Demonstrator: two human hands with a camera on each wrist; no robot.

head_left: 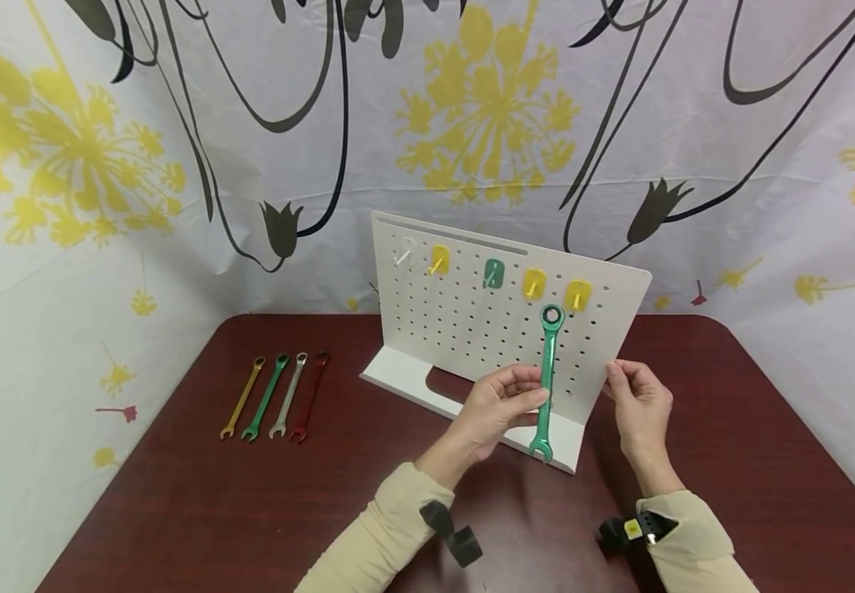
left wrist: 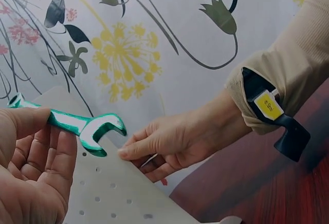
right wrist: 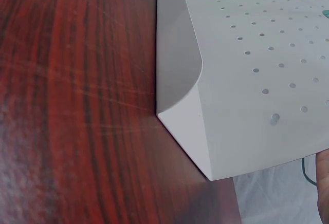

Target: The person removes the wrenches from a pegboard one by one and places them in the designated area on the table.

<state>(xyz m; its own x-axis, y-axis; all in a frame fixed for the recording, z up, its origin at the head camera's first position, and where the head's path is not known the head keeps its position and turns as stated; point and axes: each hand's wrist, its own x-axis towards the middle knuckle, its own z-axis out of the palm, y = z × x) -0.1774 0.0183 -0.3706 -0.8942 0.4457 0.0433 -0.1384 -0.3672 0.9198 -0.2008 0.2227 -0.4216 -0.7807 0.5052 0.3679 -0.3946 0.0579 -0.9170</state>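
A green ratchet combination wrench (head_left: 548,354) stands nearly upright in front of the white pegboard stand (head_left: 605,362), its ring end at the top and its open end at the bottom. My left hand (head_left: 497,408) pinches its shank between thumb and fingers; in the left wrist view the wrench's open jaw end (left wrist: 97,131) points toward the other hand. With thumb and fingers, my right hand (head_left: 642,408) grips the board's right edge. Only a sliver of that hand (right wrist: 323,183) shows in the right wrist view.
On the board hang a white hook (head_left: 404,254), a green hook (head_left: 494,273) and yellow hooks (head_left: 534,284). Left on the dark red table (head_left: 175,511) lie a yellow wrench (head_left: 243,398), a green wrench (head_left: 265,398), a silver wrench (head_left: 289,395) and a red wrench (head_left: 311,397). Patterned cloth hangs behind.
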